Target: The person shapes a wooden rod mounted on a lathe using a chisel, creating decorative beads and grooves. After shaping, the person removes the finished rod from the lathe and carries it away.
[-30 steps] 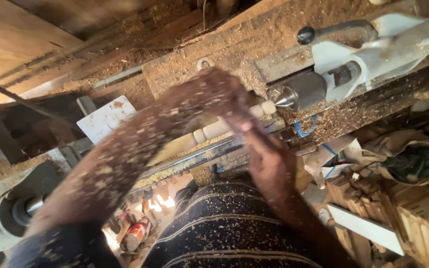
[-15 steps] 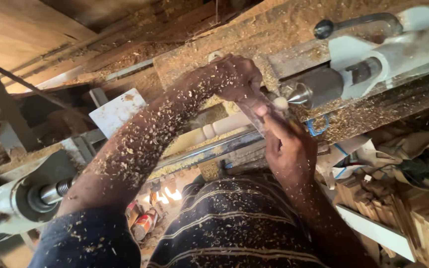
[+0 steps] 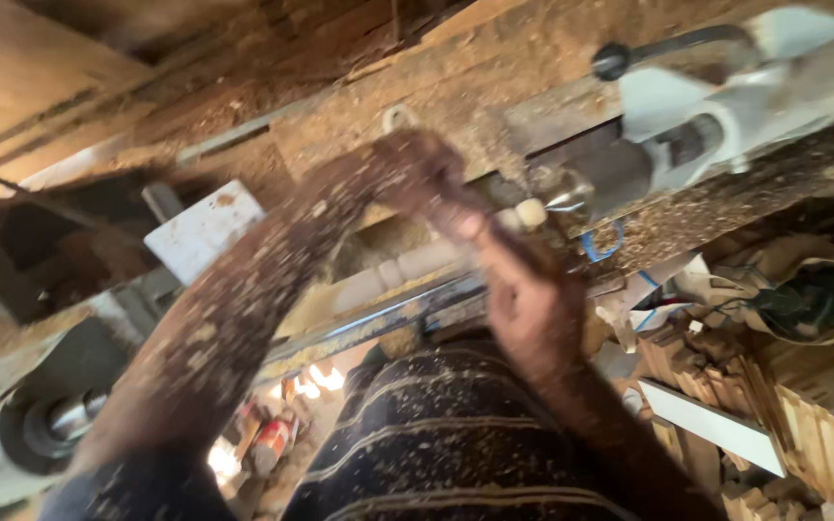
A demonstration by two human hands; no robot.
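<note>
we see a pale turned wooden spindle (image 3: pixel 417 262) lying lengthwise along the sawdust-covered lathe bed (image 3: pixel 494 87). our left hand (image 3: pixel 422 174) closes fingers near its right end; right hand (image 3: pixel 533 309) just below, grip blurred.

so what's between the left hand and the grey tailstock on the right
In the head view, the pale end of the turned wooden spindle sits between the left hand and the tailstock.

Pale cream spindle (image 3: pixel 417 262), dark striped shirt (image 3: pixel 446 434)
</note>
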